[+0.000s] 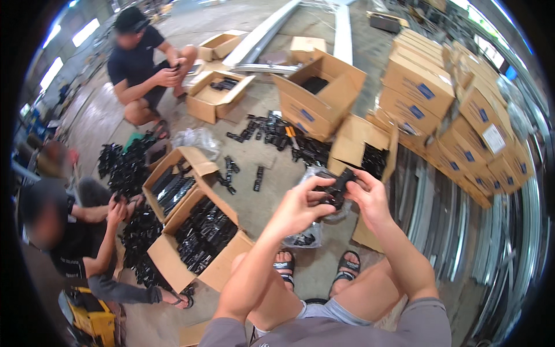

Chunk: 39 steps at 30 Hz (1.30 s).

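In front of my knees, my left hand (298, 208) and my right hand (371, 199) are close together with their fingers closed around black plastic pieces (337, 189). The pieces touch each other, and fingers hide part of them, so I cannot tell whether they are joined. Just beyond my right hand lies a tipped cardboard box (354, 139) with more black pieces (376, 161) inside. Below my hands, a clear plastic bag (304, 237) with a few dark pieces sits on the floor near my sandals.
Open boxes of black parts (203, 231) stand at left, beside a large loose heap (139, 231). Two people (141, 63) crouch at left, handling small dark pieces. Stacked cartons (419, 81) and long metal profiles (439, 214) occupy the right. A big open box (321, 95) stands ahead.
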Each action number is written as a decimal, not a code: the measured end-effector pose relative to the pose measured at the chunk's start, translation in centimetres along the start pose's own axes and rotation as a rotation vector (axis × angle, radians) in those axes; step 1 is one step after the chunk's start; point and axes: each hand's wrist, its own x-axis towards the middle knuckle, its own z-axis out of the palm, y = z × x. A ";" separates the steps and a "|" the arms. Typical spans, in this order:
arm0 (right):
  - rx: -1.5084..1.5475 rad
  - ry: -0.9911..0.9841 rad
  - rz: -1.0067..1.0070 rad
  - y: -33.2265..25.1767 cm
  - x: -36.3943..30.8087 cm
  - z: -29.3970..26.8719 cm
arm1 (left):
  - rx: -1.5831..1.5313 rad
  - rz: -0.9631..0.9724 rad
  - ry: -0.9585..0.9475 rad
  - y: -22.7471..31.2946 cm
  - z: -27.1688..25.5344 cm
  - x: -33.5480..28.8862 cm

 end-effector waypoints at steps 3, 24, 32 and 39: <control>0.057 0.031 -0.014 -0.2 -0.2 -0.3 | 0.026 -0.032 -0.010 0.6 0.4 0.1; 0.143 -0.033 -0.103 0.0 -0.4 -1.6 | 0.264 0.035 0.116 1.4 1.9 -0.1; 0.147 -0.040 -0.109 0.2 -0.2 -1.7 | 0.335 0.054 0.136 1.5 2.2 0.0; 0.106 -0.021 -0.102 0.5 0.0 -1.5 | 0.269 0.049 0.070 0.9 1.9 0.1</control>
